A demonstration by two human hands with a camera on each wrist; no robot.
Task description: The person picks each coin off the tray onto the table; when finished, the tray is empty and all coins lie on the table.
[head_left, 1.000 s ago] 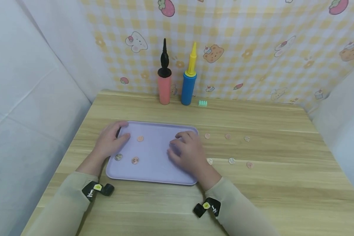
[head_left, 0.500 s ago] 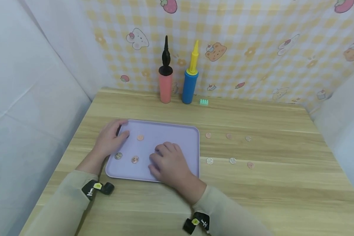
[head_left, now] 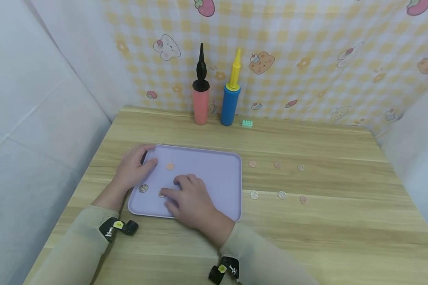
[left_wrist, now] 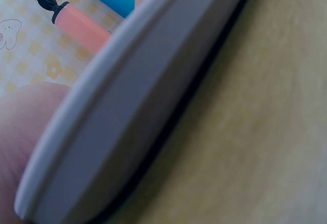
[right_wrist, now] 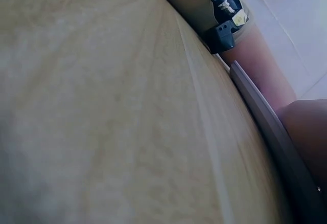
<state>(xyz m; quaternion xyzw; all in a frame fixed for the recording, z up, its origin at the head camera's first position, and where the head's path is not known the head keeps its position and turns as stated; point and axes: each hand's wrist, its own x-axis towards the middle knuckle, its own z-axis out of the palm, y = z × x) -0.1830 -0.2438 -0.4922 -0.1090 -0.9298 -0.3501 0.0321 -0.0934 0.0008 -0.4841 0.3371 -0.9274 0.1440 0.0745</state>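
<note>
A lavender tray (head_left: 214,166) lies on the wooden table. My left hand (head_left: 133,169) holds its left edge, thumb over the rim and fingers by the far corner. My right hand (head_left: 192,202) is over the tray, with its index fingertip at a copper-coloured coin (head_left: 161,194) that it partly covers. Its thumb is apart from the index finger, and the other fingers are bent. Also on the tray are another copper-coloured coin (head_left: 170,166) and a darker silvery coin (head_left: 143,188). In the left wrist view, the tray's side wall (left_wrist: 133,91) hides most of the hand.
Right of the tray, several coins lie in two rows, among them a silvery coin (head_left: 281,195) and a copper-coloured coin (head_left: 304,200). At the back stand a pink-and-black hand pump (head_left: 201,105), a blue-and-yellow hand pump (head_left: 229,105) and a small green toy brick (head_left: 247,123).
My right hand has moved left across the tray, from its right side to the lower copper-coloured coin. The left hand has stayed on the tray's edge. The coins lie as before.
</note>
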